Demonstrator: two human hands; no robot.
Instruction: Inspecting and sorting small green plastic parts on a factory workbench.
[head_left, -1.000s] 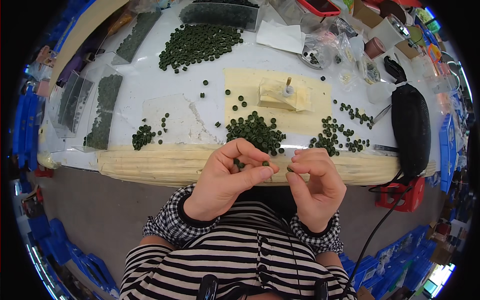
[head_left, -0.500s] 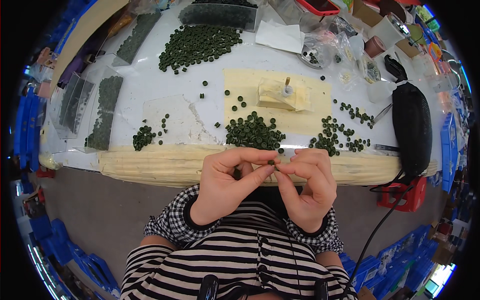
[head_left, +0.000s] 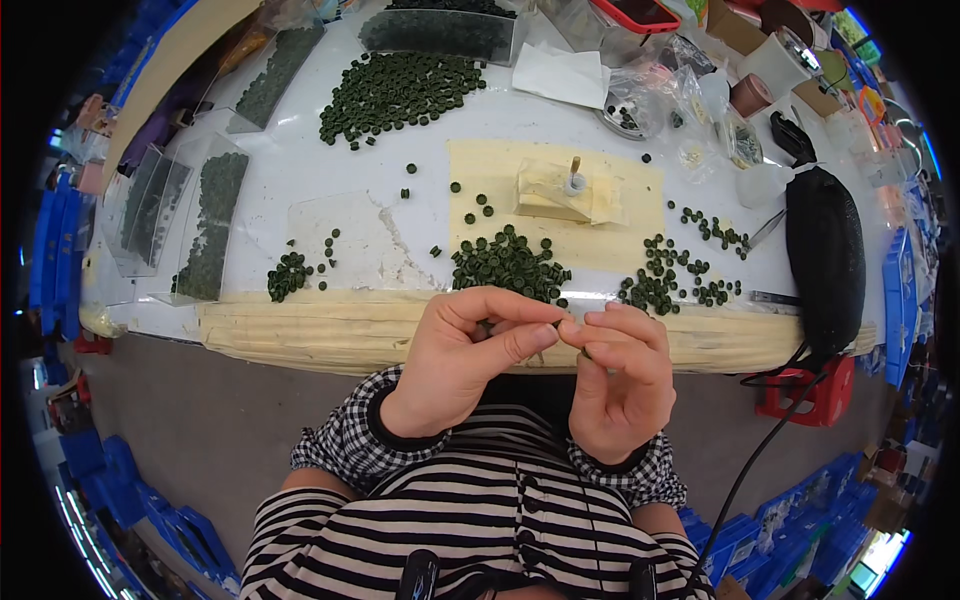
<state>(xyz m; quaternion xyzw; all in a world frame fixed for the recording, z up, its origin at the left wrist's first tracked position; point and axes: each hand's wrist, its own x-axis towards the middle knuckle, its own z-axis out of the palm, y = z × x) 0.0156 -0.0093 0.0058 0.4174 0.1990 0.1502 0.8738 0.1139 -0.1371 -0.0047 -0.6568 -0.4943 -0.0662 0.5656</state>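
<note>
Just past the near table edge, my left hand point(head_left: 455, 350) pinches a small dark green round piece between thumb and index finger, with only a dark sliver showing at the fingertips. My right hand point(head_left: 625, 375) meets it there, its index fingertip touching the left fingertips. Between its thumb and fingers sits another dark green round piece point(head_left: 586, 352), mostly covered. Beyond my left hand lies a heap of dark green cap-like round pieces point(head_left: 508, 265). Further right, a looser group of similar pieces point(head_left: 655, 275) spreads over the table.
A small block with an upright peg point(head_left: 550, 195) stands on a pale yellow sheet point(head_left: 480, 160). Further back lies a large pile of green pieces point(head_left: 400, 95); clear trays point(head_left: 205, 225) stand left. On the right are a black padded object point(head_left: 825, 260), tweezers point(head_left: 766, 228) and a cable.
My right thumb has drawn back and down from the left fingertips, with a dark piece now showing by it. The left thumb has closed over the piece it pinches.
</note>
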